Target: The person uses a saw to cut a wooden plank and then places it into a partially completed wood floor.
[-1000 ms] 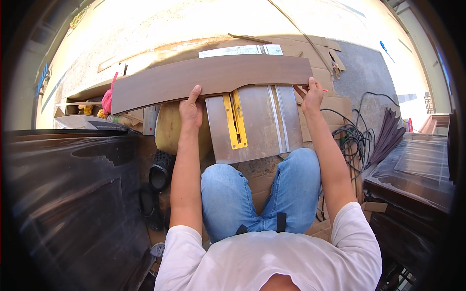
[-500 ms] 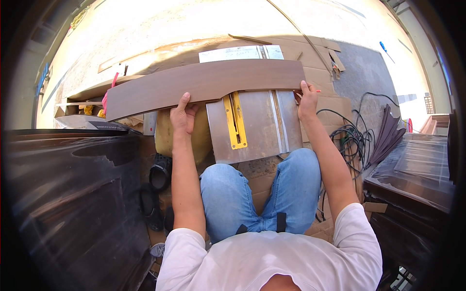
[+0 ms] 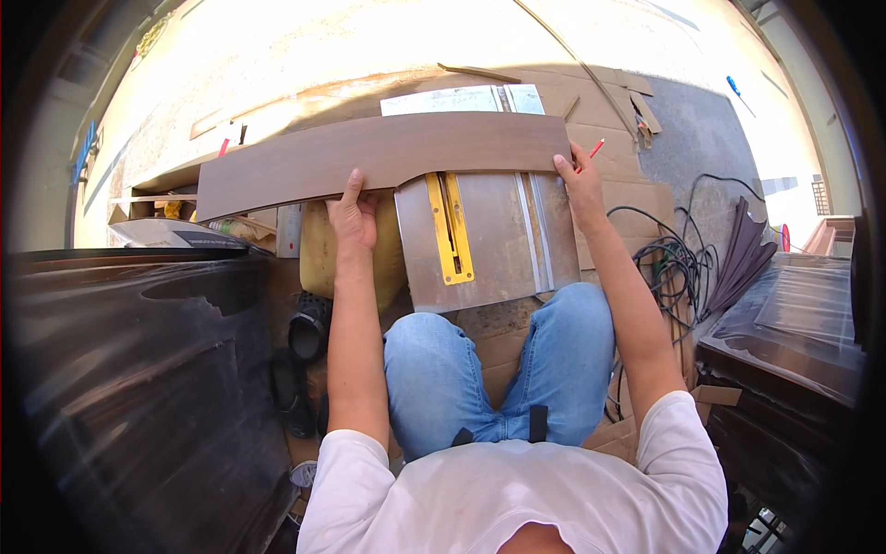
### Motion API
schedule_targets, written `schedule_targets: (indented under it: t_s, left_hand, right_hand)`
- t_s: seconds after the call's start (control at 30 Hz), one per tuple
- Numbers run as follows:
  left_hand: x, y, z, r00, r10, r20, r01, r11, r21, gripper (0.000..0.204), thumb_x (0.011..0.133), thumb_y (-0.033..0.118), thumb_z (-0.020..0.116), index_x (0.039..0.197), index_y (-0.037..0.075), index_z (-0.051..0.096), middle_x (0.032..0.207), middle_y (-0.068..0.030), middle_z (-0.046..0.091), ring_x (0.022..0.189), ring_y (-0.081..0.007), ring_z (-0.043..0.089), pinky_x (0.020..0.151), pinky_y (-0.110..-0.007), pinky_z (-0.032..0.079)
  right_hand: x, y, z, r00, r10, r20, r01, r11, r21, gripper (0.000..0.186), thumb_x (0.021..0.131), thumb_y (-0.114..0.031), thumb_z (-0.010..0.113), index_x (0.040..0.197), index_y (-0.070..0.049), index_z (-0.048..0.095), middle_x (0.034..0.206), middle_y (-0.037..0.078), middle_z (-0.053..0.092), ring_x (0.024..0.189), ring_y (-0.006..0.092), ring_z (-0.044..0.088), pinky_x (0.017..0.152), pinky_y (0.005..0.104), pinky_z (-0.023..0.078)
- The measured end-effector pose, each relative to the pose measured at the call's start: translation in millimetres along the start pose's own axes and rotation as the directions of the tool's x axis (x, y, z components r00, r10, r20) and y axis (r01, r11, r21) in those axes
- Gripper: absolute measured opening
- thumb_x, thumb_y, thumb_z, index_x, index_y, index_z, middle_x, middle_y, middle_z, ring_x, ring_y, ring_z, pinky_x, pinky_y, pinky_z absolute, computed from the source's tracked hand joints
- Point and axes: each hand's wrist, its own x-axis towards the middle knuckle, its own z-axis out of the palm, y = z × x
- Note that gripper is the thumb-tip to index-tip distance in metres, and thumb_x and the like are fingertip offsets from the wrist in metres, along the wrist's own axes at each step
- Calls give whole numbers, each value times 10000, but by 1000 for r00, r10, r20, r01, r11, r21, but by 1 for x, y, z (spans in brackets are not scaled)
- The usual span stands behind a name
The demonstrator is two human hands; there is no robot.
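A long brown wooden board (image 3: 369, 157) with a curved cut in its near edge lies across the far part of a metal table saw top (image 3: 489, 249). My left hand (image 3: 353, 214) grips the board's near edge left of the saw, thumb on top and fingers underneath. At the board's right end, my right hand (image 3: 580, 180) holds the corner, thumb on its face. A red pencil (image 3: 596, 148) sticks out from between the right hand's fingers. The yellow slotted insert (image 3: 449, 231) of the saw shows in front of the board; I see no blade clearly.
Coiled black cable (image 3: 678, 258) and a folded dark umbrella-like thing (image 3: 736, 245) lie at right. Dark film-covered panels (image 3: 148, 351) stand at left, beside black shoes (image 3: 308, 328). Flattened cardboard (image 3: 628, 208) covers the floor; a blue-handled tool (image 3: 734, 88) lies far right.
The board's right end has shifted slightly left. My right hand has turned around the corner, and the pencil in it now points up and away, showing more of its length.
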Motion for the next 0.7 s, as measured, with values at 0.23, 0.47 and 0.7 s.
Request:
schedule_targets:
  t_s: [0.23, 0.47, 0.7]
  left_hand:
    - [-7, 4, 8, 1000, -14, 0, 14, 999, 31, 549, 885, 64, 793, 1369, 103, 539, 1288, -68, 622, 1126, -254, 635, 916, -472, 572]
    - [-12, -6, 12, 1000, -13, -11, 14, 999, 30, 404, 907, 67, 769, 1278, 66, 611, 1184, -64, 668, 1017, -251, 675, 810, -419, 595]
    - [-12, 1, 11, 1000, -4, 23, 3, 999, 39, 377, 932, 55, 733, 1285, 18, 605, 1200, -103, 661, 1028, -255, 678, 804, -446, 612]
  right_hand:
    - [-5, -5, 1, 1000, -20, 4, 20, 1000, -15, 467, 989, -141, 657, 1413, 24, 550, 1280, 81, 648, 1143, 151, 602, 1023, 290, 452]
    - [-3, 2, -6, 998, 43, -44, -37, 990, 135, 452, 988, -152, 654, 1396, 18, 561, 1238, 59, 654, 1080, 129, 611, 974, 266, 468]
    - [-4, 4, -11, 998, 34, -54, -35, 999, -13, 434, 987, -167, 674, 1370, 17, 584, 1191, 48, 667, 1052, 117, 604, 957, 266, 470]
